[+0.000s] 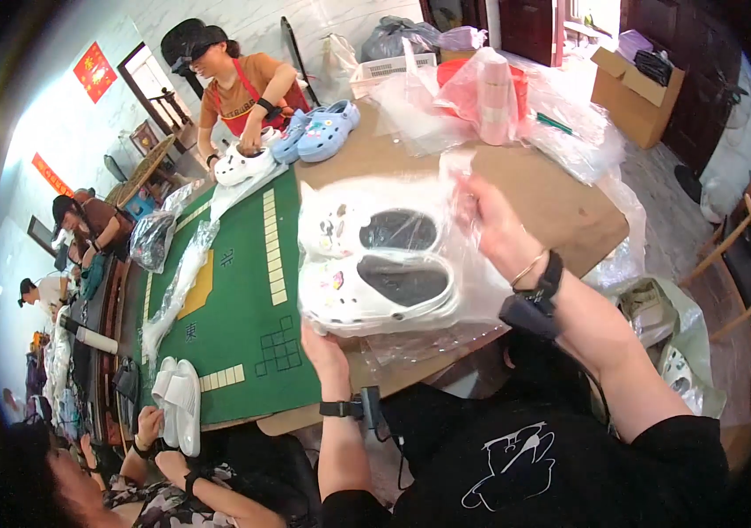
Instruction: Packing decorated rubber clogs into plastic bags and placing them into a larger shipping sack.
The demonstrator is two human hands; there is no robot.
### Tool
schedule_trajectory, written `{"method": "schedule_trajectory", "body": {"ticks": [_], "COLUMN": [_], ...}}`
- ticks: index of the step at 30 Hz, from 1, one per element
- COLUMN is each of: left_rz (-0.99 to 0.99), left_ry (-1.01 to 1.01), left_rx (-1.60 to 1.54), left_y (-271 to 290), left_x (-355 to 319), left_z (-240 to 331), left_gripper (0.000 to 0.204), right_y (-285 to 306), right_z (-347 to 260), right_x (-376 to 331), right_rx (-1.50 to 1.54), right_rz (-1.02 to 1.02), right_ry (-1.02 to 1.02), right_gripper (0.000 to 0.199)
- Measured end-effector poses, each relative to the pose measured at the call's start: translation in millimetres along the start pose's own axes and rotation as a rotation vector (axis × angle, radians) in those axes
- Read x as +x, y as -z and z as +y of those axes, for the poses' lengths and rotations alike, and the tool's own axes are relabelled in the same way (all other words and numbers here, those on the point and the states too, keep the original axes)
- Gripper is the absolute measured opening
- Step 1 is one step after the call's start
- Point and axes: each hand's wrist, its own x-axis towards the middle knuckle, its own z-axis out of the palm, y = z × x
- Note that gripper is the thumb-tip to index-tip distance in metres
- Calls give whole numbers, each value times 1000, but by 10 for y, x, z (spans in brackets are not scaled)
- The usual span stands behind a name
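Observation:
A pair of white clogs (375, 286) with dark insoles and small charms lies side by side inside a clear plastic bag (456, 172), raised above the near part of the table. My left hand (326, 350) holds the bagged pair from below at the toe end, with most of its fingers hidden under it. Close to the heel end, my right hand (491, 216) is closed on the gathered plastic of the bag. Some loose clear film hangs under the pair.
The table has a green mat (248, 378) and brown board (560, 198). Across it, a person handles a white clog (245, 165) beside blue clogs (327, 132). Another person holds white slides (180, 396) at lower left. A film roll (496, 97) and red basin (454, 84) stand at the back.

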Motion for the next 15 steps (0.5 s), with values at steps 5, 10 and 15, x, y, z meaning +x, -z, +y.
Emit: {"method": "schedule_trajectory", "body": {"ticks": [5, 10, 15], "left_rz": [202, 150, 219], "left_ry": [-74, -82, -80], "left_rx": [296, 323, 269], "left_y": [125, 386, 291], "left_x": [-193, -70, 40], "left_z": [288, 304, 273], "left_gripper": [51, 52, 48], "right_y": [379, 713, 676], "right_z": [456, 481, 515], "right_x": [-103, -325, -377], "right_rx": [-150, -409, -1235], "right_rz": [147, 156, -255], "right_ry": [-125, -106, -185], "right_gripper": [11, 25, 28]}}
